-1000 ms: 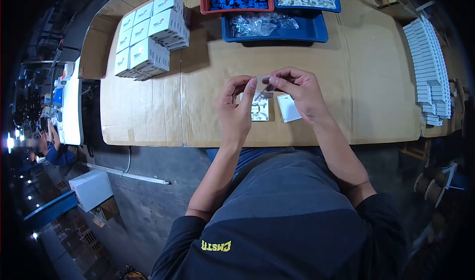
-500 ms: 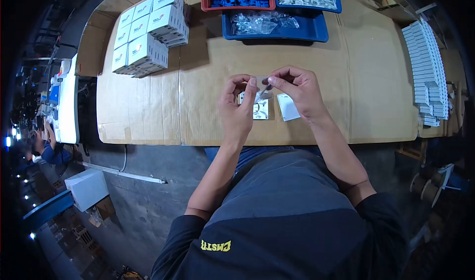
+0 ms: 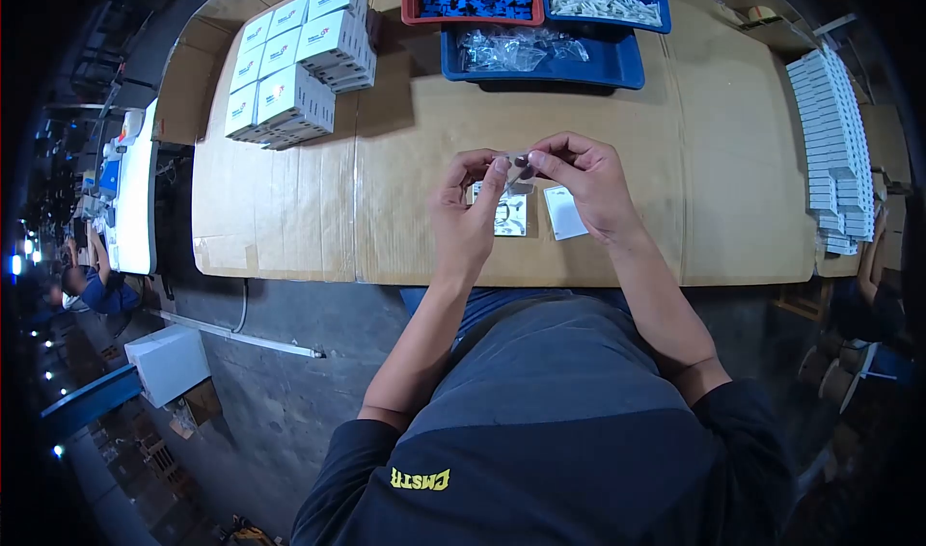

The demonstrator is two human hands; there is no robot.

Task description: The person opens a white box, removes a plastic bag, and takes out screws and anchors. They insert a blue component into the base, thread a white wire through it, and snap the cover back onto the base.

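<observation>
A small clear plastic bag with something dark in it is stretched between my hands, above the cardboard-covered table. My left hand pinches one side of the bag between thumb and fingers. On the other side, the thumb and fingertips of my right hand are closed on it near the dark contents, which are too small to name. Just below the bag lies a small open white box with shiny contents, partly covered by my left hand. A flat white square piece, perhaps a lid, rests under my right wrist.
Stacked white boxes stand at the left. At the back are a red tray of blue pieces, a blue tray of white pieces and another blue tray with clear bags. More white boxes line the right edge; people work at both sides.
My hands keep hold of the bag, which is now turned slightly with its dark contents more visible. The whole view has shifted a little, and another person's arm has appeared at the far right.
</observation>
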